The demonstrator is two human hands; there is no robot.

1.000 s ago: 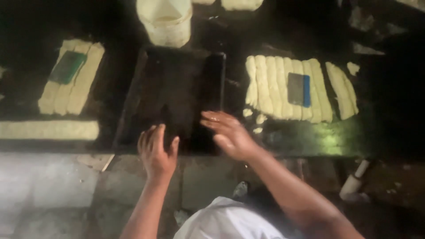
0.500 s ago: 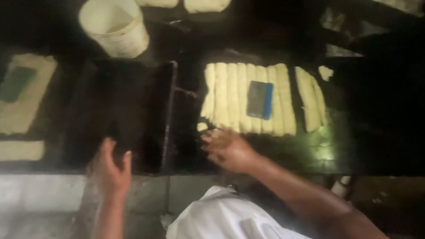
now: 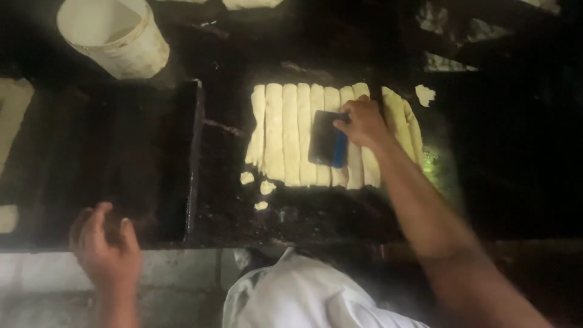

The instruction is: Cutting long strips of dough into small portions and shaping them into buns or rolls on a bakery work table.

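A row of pale dough strips point(image 3: 285, 136) lies side by side on the dark worktop point(image 3: 340, 212). A flat dark scraper with a blue edge point(image 3: 327, 139) rests on the strips, and my right hand point(image 3: 363, 123) grips its right side. My left hand point(image 3: 104, 244), fingers spread, rests at the near edge of a black baking tray point(image 3: 121, 158) on the left and holds nothing. Small dough scraps point(image 3: 262, 187) lie just below the strips.
A white plastic bucket point(image 3: 115, 36) stands at the back left. More dough point(image 3: 11, 115) shows at the far left edge, and a small scrap point(image 3: 425, 95) sits right of the strips. The worktop's front edge meets a pale tiled face point(image 3: 176, 273).
My right hand has reached forward from the near edge of the strips and taken hold of the scraper. The view has shifted right; my left hand stays at the tray's near edge.
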